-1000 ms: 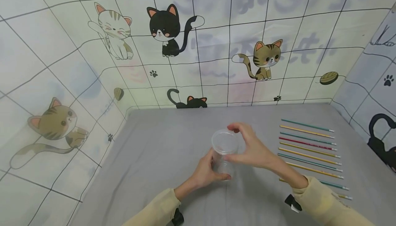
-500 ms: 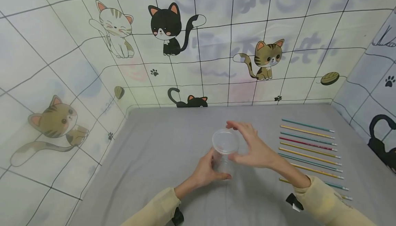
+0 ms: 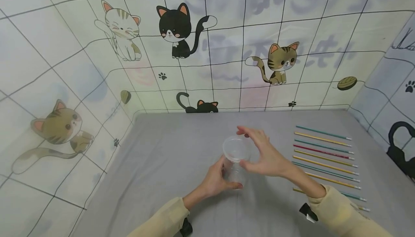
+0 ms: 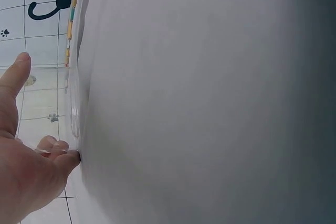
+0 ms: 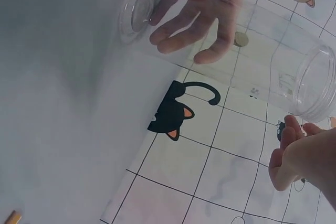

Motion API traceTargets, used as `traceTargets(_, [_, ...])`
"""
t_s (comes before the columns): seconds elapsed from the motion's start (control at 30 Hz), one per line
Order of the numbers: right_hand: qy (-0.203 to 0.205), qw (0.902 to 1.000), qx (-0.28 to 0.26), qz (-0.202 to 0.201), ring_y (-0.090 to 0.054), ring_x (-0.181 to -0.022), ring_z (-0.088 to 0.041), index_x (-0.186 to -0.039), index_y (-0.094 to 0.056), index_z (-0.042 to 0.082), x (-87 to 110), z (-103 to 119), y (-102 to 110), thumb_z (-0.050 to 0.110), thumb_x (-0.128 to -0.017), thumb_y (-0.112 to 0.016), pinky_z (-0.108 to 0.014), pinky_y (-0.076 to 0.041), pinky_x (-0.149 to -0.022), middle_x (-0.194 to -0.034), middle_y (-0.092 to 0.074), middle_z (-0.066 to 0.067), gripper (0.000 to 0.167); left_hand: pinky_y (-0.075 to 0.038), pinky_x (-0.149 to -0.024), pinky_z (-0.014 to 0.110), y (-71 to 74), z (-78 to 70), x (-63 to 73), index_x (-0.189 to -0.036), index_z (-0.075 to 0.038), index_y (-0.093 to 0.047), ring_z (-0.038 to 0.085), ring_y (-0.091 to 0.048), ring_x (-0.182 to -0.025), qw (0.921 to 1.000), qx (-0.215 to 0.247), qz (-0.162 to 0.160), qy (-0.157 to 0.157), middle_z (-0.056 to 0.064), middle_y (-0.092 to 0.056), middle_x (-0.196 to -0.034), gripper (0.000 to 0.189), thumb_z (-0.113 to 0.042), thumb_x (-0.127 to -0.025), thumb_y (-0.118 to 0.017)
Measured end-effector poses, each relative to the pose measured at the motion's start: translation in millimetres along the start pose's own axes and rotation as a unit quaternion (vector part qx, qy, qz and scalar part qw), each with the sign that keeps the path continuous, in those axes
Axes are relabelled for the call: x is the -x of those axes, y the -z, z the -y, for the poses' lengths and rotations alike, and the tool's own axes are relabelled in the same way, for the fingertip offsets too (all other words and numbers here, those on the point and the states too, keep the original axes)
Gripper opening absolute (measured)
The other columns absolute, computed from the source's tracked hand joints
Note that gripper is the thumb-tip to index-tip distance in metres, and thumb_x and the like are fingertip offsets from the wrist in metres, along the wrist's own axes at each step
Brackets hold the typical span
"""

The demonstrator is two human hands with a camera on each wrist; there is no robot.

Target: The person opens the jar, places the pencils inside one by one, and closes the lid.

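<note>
A clear plastic jar point(image 3: 234, 174) stands upright on the grey cloth in the middle of the head view. My left hand point(image 3: 215, 181) grips its lower part, thumb on the near side. At the top, the thumb and fingers of my right hand point(image 3: 267, 157) curve round the right side of the round lid point(image 3: 236, 148). In the right wrist view the see-through jar point(image 5: 252, 61) shows nothing inside, and left-hand fingers point(image 5: 184, 30) spread behind its wall near the base. There, right-hand fingertips point(image 5: 290, 121) lie right at the lid's rim.
Several pencils, teal, yellow and one red pencil point(image 3: 324, 151), lie in a row to the right, partly under my right forearm. Behind and at both sides rises a cloth wall printed with cats point(image 3: 175, 30). Grey cloth point(image 3: 162, 150) covers the table.
My right thumb has slid slightly rightward along the lid's near edge, and the index finger slightly left at the far edge. The left hand and jar stay put.
</note>
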State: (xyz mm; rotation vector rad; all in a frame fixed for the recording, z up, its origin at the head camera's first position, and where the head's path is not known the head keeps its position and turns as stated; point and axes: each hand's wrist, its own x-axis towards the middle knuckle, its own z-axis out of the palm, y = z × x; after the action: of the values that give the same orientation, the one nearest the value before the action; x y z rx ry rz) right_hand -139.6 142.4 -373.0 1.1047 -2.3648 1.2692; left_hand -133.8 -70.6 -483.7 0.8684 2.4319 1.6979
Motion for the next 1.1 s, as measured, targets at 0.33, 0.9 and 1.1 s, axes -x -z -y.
traceTargets(0.33, [-0.019, 0.9994, 0.018, -0.025, -0.042, -0.109, -0.024, -0.127, -0.056, 0.006, 1.7, -3, 4, 0.021, -0.071, -0.089, -0.047, -0.029, -0.087, -0.121, -0.057, -0.004, 0.067, -0.049, -0.094, 0.032, -8.8, -0.6, -3.0, -0.145, -0.020, -0.043, 0.017, -0.057, -0.116, 0.9998, 0.012, -0.012, 0.007, -0.002, -0.056, -0.136, 0.094, -0.012, -0.067, -0.095])
traceTargets(0.9, [-0.004, 0.9994, 0.019, -0.030, -0.043, -0.114, -0.027, -0.135, -0.051, 0.005, -7.4, 2, -2, 0.023, -0.069, -0.090, -0.050, -0.028, -0.092, -0.122, -0.056, -0.009, 0.078, -0.046, -0.099, 0.037, 6.8, 3.3, -2.0, -0.143, -0.021, -0.044, 0.013, -0.053, -0.121, 0.9996, 0.012, 0.009, 0.025, -0.008, -0.054, -0.137, 0.089, -0.016, -0.069, -0.094])
traceTargets(1.1, [-0.018, 0.9996, 0.014, -0.017, -0.044, -0.116, -0.027, -0.136, -0.051, 0.006, -5.3, 4, -4, 0.021, -0.073, -0.087, -0.051, -0.031, -0.093, -0.125, -0.057, -0.008, 0.074, -0.049, -0.095, 0.038, 5.5, 3.9, 2.6, -0.141, -0.017, -0.046, 0.018, -0.056, -0.116, 0.9994, 0.017, 0.000, 0.029, -0.003, -0.057, -0.133, 0.087, -0.017, -0.068, -0.094])
